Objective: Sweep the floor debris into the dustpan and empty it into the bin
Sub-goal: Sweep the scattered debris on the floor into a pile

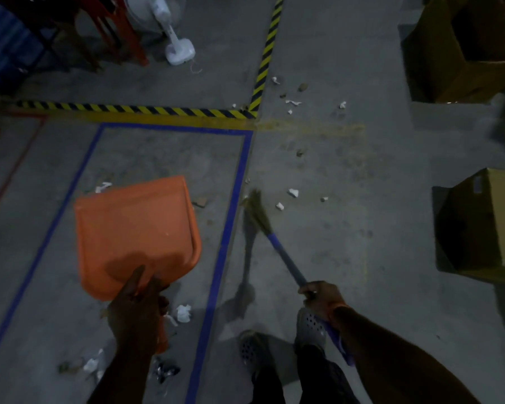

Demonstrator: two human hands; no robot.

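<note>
My left hand (137, 310) grips the handle of an orange dustpan (134, 234), held above the floor inside a blue taped rectangle. My right hand (322, 297) grips the blue handle of a short broom (277, 243); its straw head (257, 209) touches the floor near the blue tape line. White paper scraps (293, 193) and brown bits lie just right of the bristles. More scraps (293, 102) lie farther off by the striped tape. Crumpled paper (183, 312) lies below the dustpan near my left hand.
Cardboard boxes stand at the right (484, 225) and upper right (461, 53). A white pedestal fan (175, 39) and red chair legs (129, 33) sit beyond the yellow-black hazard tape (134, 108). My feet in grey perforated shoes (309, 328) are at the bottom.
</note>
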